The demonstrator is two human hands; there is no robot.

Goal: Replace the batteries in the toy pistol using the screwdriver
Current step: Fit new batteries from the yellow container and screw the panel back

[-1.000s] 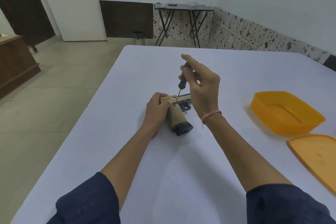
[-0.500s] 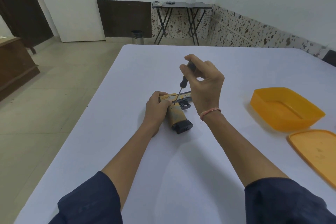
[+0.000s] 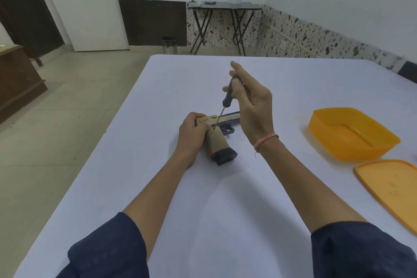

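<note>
Bench is white, and the work is at its middle. An orange tub sits open well off to the right of the work, with its orange lid flat on the bench just nearer than it. The two are close, but I cannot tell if they touch. Across the floor there is a folding table by the speckled wall, a small metal bin beside it and a brown wooden cabinet at far left.

Toy pistol lies on its side on the bench between both hands. Its barrel runs roughly left to right, tipping slightly away. The grip points back toward the person, black butt end nearest.

Left hand is at the pistol's rear with fingers curled round it, holding it down, and it hides that end. Right hand is raised above the barrel and blocks the muzzle end from sight.

Screwdriver stands near upright. Its dark handle is on top, leaning a bit right and away, and the thin shaft slants down to the left. The tip touches the pistol body where the grip meets the barrel, just beside the left fingertips. The right thumb and fingers pinch the top of the handle, with one finger sticking up straight above it. A pink thread band is on the right wrist. Dark blue sleeves cover both arms nearest the person.
</note>
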